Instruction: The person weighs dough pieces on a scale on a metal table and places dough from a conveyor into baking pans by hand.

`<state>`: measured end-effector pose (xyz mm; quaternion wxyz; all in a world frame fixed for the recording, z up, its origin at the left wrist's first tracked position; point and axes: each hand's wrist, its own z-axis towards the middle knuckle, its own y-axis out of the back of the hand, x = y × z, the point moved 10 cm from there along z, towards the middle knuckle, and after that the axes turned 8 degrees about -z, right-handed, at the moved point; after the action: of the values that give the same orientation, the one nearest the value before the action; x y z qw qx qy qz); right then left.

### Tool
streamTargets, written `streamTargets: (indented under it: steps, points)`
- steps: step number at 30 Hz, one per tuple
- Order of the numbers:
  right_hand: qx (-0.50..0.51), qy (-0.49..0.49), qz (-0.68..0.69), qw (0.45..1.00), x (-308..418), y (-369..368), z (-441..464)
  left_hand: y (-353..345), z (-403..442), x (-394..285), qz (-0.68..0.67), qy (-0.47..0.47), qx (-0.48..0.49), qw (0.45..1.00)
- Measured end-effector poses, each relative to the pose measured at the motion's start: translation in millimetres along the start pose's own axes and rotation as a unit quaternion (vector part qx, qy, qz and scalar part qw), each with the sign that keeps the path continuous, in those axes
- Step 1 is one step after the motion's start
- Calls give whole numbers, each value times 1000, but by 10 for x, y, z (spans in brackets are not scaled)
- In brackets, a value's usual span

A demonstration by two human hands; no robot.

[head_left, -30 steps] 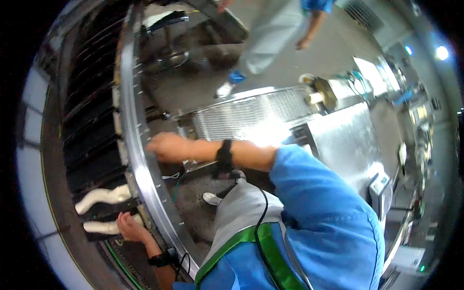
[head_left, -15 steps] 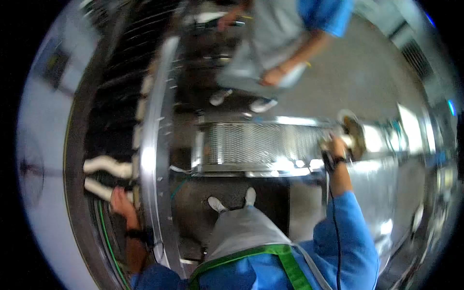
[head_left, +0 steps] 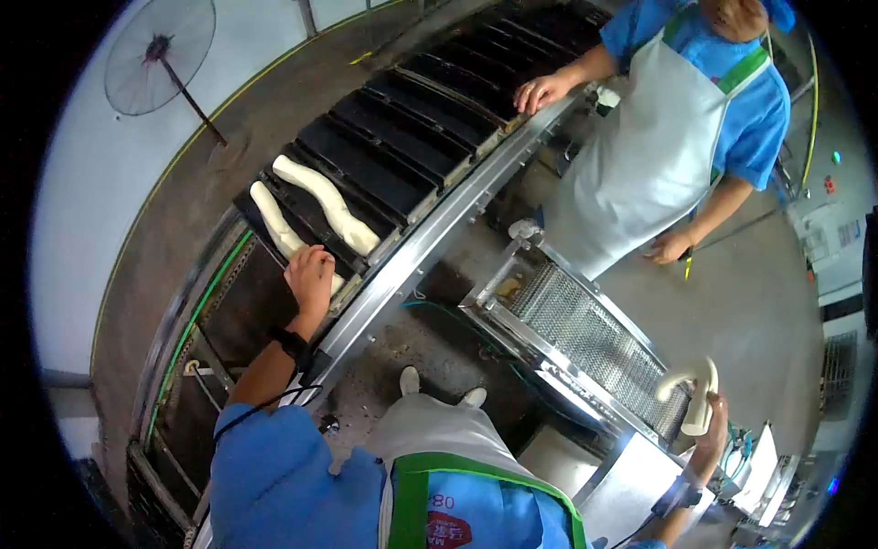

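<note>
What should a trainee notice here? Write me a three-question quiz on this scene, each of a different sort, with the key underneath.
1. How many pale pieces lie on the black panels?
2. True or false: the person's left hand touches one of them.
3. What does the person's right hand hold?
A: a knife
B: pale material
C: a blue cloth

Key: 1: two; 2: true; 3: B.

Digits 0 and 8 (head_left: 443, 501), order unclear, on blue shirt (head_left: 494, 501); red emblem's (head_left: 448, 531) lettering illegible
</note>
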<state>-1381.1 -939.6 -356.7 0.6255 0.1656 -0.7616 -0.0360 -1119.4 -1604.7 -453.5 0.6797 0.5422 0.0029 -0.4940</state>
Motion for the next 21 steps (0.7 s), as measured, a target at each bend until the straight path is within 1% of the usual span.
streamTargets:
  steps: [1, 2, 4, 6, 7, 8, 10, 11, 13, 14, 15, 16, 17, 18, 19, 20, 21]
  points:
    - [-5, 44, -17, 999, 393, -193, -88, 44, -26, -181, 6, -19, 6, 1000]
    - [-1, 94, -46, 995, 923, -724, -151, 64, -71, -88, 7, -22, 7, 1000]
    - [108, 94, -56, 988, 1080, -1125, 186, 84, -38, -79, -20, -24, 35, 999]
    - [154, 135, -29, 978, 1529, -1845, 337, 91, 22, -174, -40, -23, 58, 997]
    - [224, 139, -34, 964, 1645, -2246, 485, 79, 27, -155, -32, -14, 64, 997]
    - [294, 139, -38, 945, 1692, -2697, 665, 70, 33, -161, -40, -7, 78, 996]
    - [368, 88, -8, 926, 1764, -3666, 895, 32, 57, -123, -53, 2, 84, 995]
    - [449, 71, 6, 891, 1761, -4216, 946, 9, 59, -127, -41, 17, 98, 994]
    - [499, 39, -19, 865, 1598, -5147, 1045, 18, 98, -186, -43, 22, 110, 993]
    - [546, 62, -27, 835, 1381, -5661, 1144, 44, 116, -241, -36, 26, 114, 992]
    - [542, 151, -62, 825, 1138, -6161, 1283, 70, 123, -210, -31, 32, 117, 992]
    - [522, 219, -176, 805, 912, -6467, 1359, 90, 133, -271, -36, 27, 114, 992]
    - [491, 315, -351, 733, 700, -6759, 1374, 98, 157, -312, -39, 21, 116, 992]
    - [480, 354, -433, 676, 906, -6776, 1120, 93, 170, -320, -41, 20, 123, 991]
    - [477, 424, -395, 661, 679, -7013, 1158, 100, 177, -358, -22, 11, 120, 992]
    - [479, 416, -397, 663, 664, -7032, 1156, 100, 180, -403, -3, 4, 117, 993]
    - [457, 422, -416, 663, 719, -7032, 1158, 86, 187, -409, 7, 11, 124, 992]
